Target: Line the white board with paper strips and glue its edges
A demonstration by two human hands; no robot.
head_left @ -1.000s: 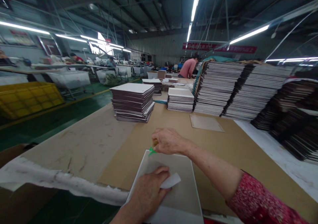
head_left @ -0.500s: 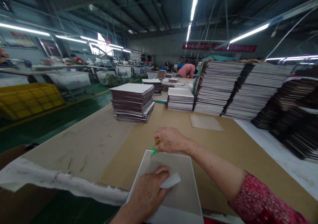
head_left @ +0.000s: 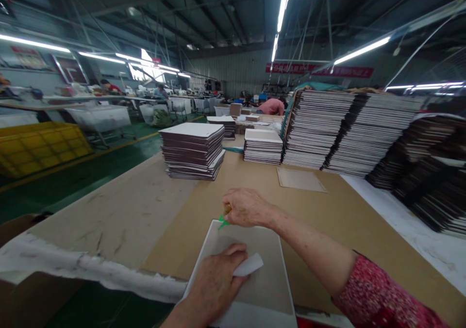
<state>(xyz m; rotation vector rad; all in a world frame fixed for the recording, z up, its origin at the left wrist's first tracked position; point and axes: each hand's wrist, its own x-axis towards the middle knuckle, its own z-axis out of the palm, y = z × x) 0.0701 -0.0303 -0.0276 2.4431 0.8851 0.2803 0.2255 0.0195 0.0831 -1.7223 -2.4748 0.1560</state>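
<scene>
My right hand is clenched around a small tool, its tan handle buried in my fist and only a green tip showing at the far left corner of the grey board that lies flat on the brown table sheet right in front of me. My left hand lies palm down on the near left part of that board, fingers spread and pressing, with a small white slip pinched between thumb and forefinger; so one hand grasps the tool, the other pins the board and keeps the slip. To do this well, I judge that I should keep the left palm heavy so the board cannot twist under the tool, and keep those fingers behind the green tip, never in its line. The tip wants to stay right on the white rim at the corner, wrist low, pressure light and even, so it follows the edge and does not skate onto the grey face or dig into the brown sheet beneath. I cannot tell whether the tip touches the board or just hangs over it. Further out, a single thin panel lies flat on the table to the far right, well apart from my work. Beyond it stand a dark stack of boards at far left, a lower stack in the middle and tall leaning stacks at right.
</scene>
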